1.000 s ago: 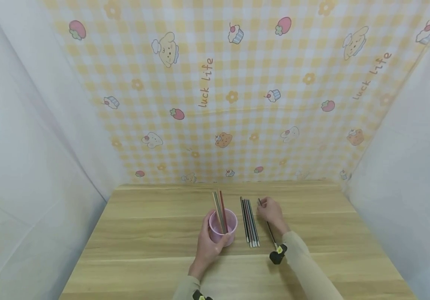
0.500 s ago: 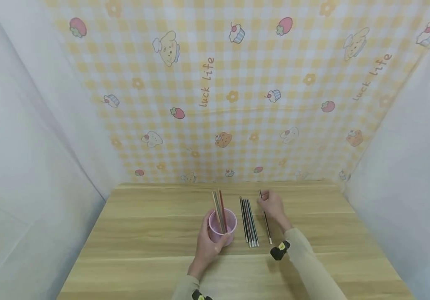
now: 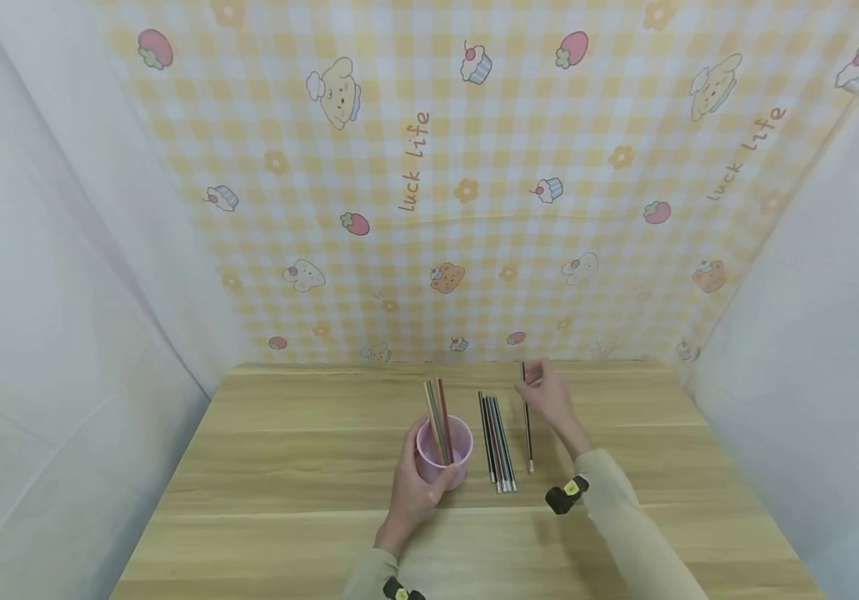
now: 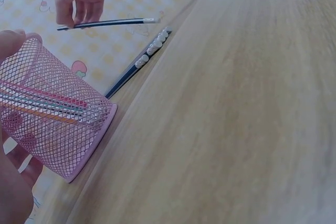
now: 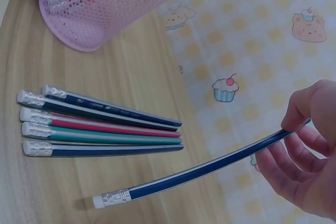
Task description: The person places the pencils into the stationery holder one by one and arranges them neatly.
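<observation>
My left hand point(image 3: 416, 493) grips a pink mesh pencil cup point(image 4: 65, 103) standing on the table. Several pencils point(image 3: 440, 425) lean inside the cup, their eraser ends down. Between thumb and fingers, my right hand point(image 3: 549, 396) pinches a dark blue striped pencil point(image 5: 194, 171) near its far end. Its white eraser end points back toward the person and is raised off the table in the left wrist view. Left of this pencil, a row of striped pencils point(image 5: 105, 124) in blue, red and green lies side by side, erasers toward the person.
A wood-grain table point(image 3: 287, 500) carries everything. Behind it rises a yellow checked cloth point(image 3: 504, 150) with cartoon prints. White sheets point(image 3: 47, 333) hang on both sides. Small black wrist cameras point(image 3: 567, 495) sit on the sleeves.
My right hand has moved toward the back of the table, carrying the pencil, whose lean has become more upright in the head view. The left hand and cup stay in place.
</observation>
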Demonstrator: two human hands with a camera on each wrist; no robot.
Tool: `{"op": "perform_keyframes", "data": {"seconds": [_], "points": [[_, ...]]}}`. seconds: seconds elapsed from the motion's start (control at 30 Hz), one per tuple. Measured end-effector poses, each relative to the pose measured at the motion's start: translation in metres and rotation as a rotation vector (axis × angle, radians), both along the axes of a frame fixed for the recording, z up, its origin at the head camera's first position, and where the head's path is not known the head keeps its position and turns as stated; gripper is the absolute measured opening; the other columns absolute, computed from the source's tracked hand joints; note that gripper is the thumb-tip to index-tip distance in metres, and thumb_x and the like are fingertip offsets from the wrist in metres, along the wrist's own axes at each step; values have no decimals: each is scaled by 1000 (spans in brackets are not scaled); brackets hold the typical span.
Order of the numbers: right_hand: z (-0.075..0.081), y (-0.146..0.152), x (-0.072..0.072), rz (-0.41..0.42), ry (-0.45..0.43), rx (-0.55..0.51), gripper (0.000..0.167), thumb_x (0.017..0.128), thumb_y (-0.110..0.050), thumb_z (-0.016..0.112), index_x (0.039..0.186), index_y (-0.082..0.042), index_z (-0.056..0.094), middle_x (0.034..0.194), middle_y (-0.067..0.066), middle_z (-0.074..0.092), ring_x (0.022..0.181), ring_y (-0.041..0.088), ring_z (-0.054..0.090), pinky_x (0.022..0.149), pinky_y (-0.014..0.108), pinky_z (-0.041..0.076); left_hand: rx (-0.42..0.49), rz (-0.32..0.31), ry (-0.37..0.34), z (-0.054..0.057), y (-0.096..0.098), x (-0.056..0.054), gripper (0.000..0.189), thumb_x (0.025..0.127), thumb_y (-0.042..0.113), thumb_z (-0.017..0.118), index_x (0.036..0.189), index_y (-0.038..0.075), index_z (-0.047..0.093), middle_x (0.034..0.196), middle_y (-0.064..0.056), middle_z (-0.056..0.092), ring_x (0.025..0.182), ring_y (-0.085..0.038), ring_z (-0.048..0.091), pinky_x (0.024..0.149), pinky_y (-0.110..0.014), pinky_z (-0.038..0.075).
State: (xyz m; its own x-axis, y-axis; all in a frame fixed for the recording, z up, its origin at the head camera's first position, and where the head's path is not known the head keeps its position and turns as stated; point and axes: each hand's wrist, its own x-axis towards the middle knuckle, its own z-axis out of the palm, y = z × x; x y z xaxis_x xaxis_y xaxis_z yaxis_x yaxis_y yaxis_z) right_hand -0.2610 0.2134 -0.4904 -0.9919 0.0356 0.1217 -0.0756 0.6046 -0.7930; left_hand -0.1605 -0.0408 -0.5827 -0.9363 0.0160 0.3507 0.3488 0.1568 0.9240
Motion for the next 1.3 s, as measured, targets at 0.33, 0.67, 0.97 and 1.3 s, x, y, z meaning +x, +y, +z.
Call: {"op": "perform_keyframes", "data": {"seconds": [0.33,0.67,0.97,1.3], "points": [[20,-4,9,18,119,-63,29,86,-5,66,113,1,55,102,18,62,87,31,67,71,26,55,-5,2,10,0,-1,0,93,77,15,85,155,11,35,151,-16,49,133,-38,54,109,-58,47],[39,-14,17,1,168,-110,28,84,-2,65,111,-1,57,100,15,63,86,28,64,71,28,55,30,-6,43,2,-1,2,92,77,10,84,154,7,35,150,-21,49,131,-45,53,106,-64,47],[65,-26,28,41,250,-182,25,85,-1,62,109,-2,56,99,13,62,88,25,63,70,25,55,9,-5,11,1,-1,2,92,77,12,84,155,7,34,151,-20,48,132,-44,53,107,-63,47],[87,-48,39,83,347,-314,26,84,5,65,108,1,57,98,12,61,83,17,61,64,19,58,19,-18,6,0,0,0,92,78,17,85,155,12,35,151,-17,49,132,-41,54,108,-61,46]]}}
